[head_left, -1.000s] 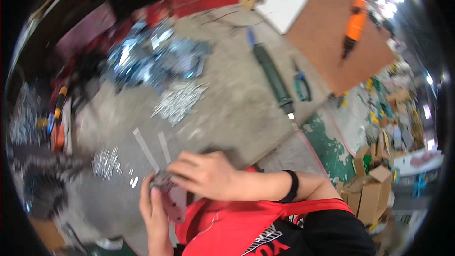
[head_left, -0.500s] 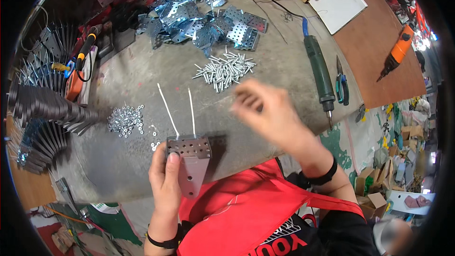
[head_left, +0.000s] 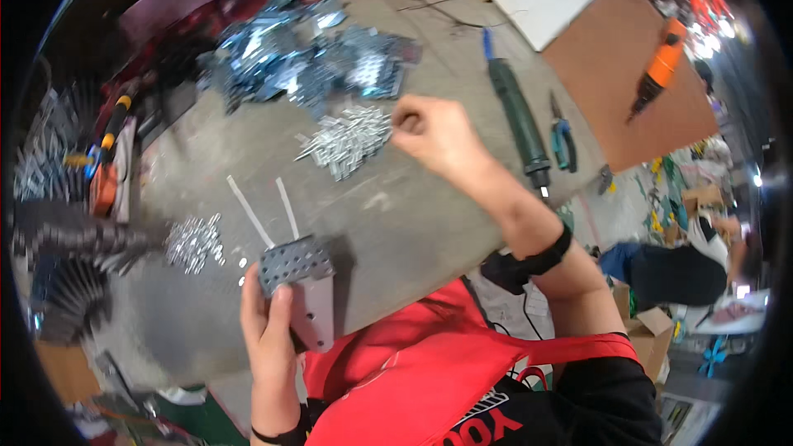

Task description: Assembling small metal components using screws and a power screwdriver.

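My left hand (head_left: pixel 268 322) is closed on a metal bracket (head_left: pixel 312 310), a tapering grey plate, with a perforated steel piece (head_left: pixel 296 263) at its far end. Thumb on the near side, it keeps this at the table's front edge. Beyond the bracket, two thin white strips (head_left: pixel 287 206) stretch away over the tabletop. At the right edge of a heap of silvery screws (head_left: pixel 345 140), my right hand (head_left: pixel 434 134) has its fingers curled together; whatever they may pinch is hidden. Small nuts (head_left: pixel 194 242) are piled left of the bracket.
Perforated bluish metal plates (head_left: pixel 306 58) are heaped at the back. A dark green power screwdriver (head_left: pixel 518 111) and pliers (head_left: pixel 563 140) lie to the right, with an orange tool (head_left: pixel 661 70) farther out. Stacked metal strips (head_left: pixel 78 235) line the left. Another person (head_left: pixel 677 272) appears at far right.
My right hand has moved away from me to the right edge of the screw heap. The whole view has shifted and tilted; another person now shows at right. My left hand still holds the bracket.
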Motion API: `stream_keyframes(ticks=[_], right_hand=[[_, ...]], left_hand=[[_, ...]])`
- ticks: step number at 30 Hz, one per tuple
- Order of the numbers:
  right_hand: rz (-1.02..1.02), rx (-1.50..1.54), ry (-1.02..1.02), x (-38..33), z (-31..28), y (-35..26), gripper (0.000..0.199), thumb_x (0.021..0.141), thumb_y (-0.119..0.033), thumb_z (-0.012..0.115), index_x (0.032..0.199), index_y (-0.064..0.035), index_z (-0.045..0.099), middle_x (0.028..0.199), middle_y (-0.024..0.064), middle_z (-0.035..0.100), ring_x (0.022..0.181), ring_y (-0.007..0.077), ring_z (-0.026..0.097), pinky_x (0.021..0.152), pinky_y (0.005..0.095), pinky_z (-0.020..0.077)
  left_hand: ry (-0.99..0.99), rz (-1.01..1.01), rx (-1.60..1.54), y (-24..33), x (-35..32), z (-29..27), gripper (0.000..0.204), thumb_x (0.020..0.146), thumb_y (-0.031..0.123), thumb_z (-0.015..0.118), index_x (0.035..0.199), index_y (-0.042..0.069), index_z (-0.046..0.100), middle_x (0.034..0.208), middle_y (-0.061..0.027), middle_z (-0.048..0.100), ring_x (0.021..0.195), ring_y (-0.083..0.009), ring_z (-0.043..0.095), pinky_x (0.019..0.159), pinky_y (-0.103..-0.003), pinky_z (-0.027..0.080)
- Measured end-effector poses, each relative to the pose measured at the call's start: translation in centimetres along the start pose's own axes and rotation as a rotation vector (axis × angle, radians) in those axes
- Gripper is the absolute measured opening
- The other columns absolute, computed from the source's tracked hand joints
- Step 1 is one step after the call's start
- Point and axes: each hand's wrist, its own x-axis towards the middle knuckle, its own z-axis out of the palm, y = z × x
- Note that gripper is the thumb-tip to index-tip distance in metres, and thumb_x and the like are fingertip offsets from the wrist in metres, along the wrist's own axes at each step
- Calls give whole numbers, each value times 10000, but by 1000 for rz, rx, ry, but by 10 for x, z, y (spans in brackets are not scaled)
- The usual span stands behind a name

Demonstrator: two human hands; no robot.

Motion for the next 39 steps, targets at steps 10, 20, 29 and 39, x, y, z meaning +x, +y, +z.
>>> stream_keyframes(ticks=[10,20,29,39], right_hand=[[-38,-298,-82,17,17,-5,219,690,-5,606,906,26,592,831,227,648,835,391,645,718,476,522],[-145,-247,52,-1,24,1,292,649,34,620,934,31,558,809,212,630,814,406,625,720,475,504],[-10,316,-151,-26,1,-16,190,768,-101,650,937,-16,646,838,108,659,817,189,661,709,322,525],[36,696,-617,-75,8,-80,106,822,-1,598,902,53,641,854,63,604,769,76,566,668,212,477]], left_hand=[[98,-50,194,13,-10,7,434,955,166,526,1316,-50,421,1162,-115,555,989,-189,533,866,-310,434],[104,-56,177,12,-15,6,508,936,163,563,1352,-60,374,1157,-118,550,981,-186,527,883,-299,419],[218,-20,4,-5,-16,2,537,919,98,548,1400,-23,344,1119,-97,578,942,-142,575,791,-254,466],[82,107,-86,4,-14,11,445,951,146,533,1316,-66,394,1137,-109,587,1017,-135,562,862,-283,465]])
